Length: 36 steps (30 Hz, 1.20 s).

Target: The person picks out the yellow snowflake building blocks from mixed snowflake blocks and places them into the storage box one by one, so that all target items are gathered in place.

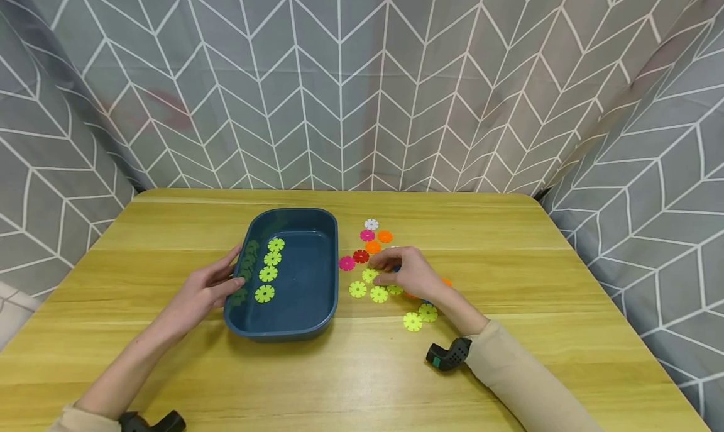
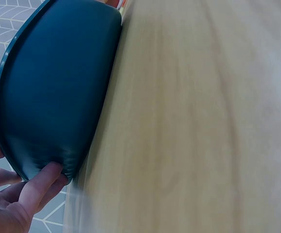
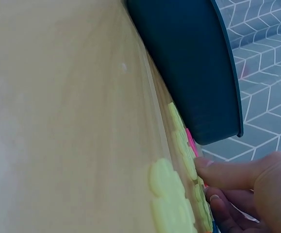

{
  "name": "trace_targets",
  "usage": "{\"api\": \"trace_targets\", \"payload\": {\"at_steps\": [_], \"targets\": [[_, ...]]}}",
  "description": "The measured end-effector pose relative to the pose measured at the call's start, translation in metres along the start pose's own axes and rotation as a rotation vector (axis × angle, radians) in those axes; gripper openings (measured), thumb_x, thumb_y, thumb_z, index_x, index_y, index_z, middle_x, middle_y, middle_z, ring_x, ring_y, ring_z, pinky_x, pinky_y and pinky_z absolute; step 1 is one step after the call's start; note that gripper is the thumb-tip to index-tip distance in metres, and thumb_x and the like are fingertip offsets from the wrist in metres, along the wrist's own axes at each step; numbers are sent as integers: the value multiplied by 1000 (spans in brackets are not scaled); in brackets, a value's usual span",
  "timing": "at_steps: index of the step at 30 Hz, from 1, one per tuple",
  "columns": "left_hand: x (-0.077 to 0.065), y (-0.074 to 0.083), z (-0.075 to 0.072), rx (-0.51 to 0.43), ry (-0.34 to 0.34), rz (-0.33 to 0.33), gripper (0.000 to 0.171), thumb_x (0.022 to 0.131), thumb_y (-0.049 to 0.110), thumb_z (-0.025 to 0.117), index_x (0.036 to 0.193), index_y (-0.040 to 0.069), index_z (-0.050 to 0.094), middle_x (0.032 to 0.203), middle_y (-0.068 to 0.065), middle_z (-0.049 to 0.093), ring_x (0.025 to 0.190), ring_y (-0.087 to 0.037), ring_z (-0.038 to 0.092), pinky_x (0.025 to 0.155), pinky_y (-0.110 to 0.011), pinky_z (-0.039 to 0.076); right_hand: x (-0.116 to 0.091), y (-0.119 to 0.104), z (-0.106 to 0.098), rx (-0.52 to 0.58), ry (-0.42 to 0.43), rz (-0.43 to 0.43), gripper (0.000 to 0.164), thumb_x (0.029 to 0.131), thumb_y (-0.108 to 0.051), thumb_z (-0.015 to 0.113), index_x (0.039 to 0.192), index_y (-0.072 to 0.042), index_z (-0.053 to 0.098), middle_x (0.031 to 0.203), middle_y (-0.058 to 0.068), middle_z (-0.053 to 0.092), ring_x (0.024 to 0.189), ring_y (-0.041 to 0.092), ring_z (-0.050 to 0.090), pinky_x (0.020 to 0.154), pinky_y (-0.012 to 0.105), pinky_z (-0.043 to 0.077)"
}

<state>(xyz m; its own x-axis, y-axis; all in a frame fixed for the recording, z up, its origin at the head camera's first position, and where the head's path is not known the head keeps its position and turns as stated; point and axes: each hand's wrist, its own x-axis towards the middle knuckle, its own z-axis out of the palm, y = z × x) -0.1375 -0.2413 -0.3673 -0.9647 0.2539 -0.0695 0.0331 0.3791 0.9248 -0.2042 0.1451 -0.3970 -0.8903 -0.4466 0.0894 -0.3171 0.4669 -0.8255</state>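
A dark blue plastic basin (image 1: 305,275) stands on the table, with several yellow-green notched plastic discs (image 1: 268,273) in a row inside. My left hand (image 1: 206,285) holds its left side, thumb over the rim and fingers against the outer wall, as the left wrist view (image 2: 21,199) shows. Right of the basin, my right hand (image 1: 410,273) reaches down into the loose discs. Its thumb and forefinger are apart around a yellow-green disc (image 1: 370,275). In the right wrist view the thumb (image 3: 223,172) reaches the edge of the yellow-green discs (image 3: 186,153). Part of the pile is hidden under this hand.
Pink (image 1: 347,263), red (image 1: 361,256), orange (image 1: 385,236) and white (image 1: 371,224) discs lie behind and left of the right hand. Two yellow-green discs (image 1: 413,322) lie nearer the front. A patterned curtain (image 1: 362,92) hangs beyond the wooden table (image 1: 481,231).
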Motion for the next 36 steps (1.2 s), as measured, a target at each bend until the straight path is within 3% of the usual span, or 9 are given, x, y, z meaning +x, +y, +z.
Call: {"api": "trace_targets", "payload": {"at_steps": [13,22,30,36], "targets": [[1,0,0,6,-1,7,67,105,18,51,161,13,16,155,-37,27,132,-49,46,85,-33,59,1,2,3,-30,-5,-6,30,83,-8,81,111,-8,74,105,1,74,88,16,63,81,28,55],[0,1,0,11,5,-9,67,105,21,51,161,13,16,156,-35,27,132,-49,46,86,-33,59,1,2,3,-26,13,-32,37,81,-4,81,117,-7,72,108,4,70,93,20,65,86,34,55],[0,1,-1,2,6,-2,67,105,20,52,161,12,16,156,-35,26,131,-50,47,84,-33,59,0,1,3,-18,51,-49,28,83,-3,80,110,-9,75,109,4,66,94,22,66,88,39,57],[1,0,0,-8,0,-7,67,105,19,52,161,12,15,156,-36,25,130,-48,49,84,-33,59,1,2,2,-14,59,-34,28,84,-4,79,111,-9,76,111,4,70,91,19,68,85,34,58]]}}
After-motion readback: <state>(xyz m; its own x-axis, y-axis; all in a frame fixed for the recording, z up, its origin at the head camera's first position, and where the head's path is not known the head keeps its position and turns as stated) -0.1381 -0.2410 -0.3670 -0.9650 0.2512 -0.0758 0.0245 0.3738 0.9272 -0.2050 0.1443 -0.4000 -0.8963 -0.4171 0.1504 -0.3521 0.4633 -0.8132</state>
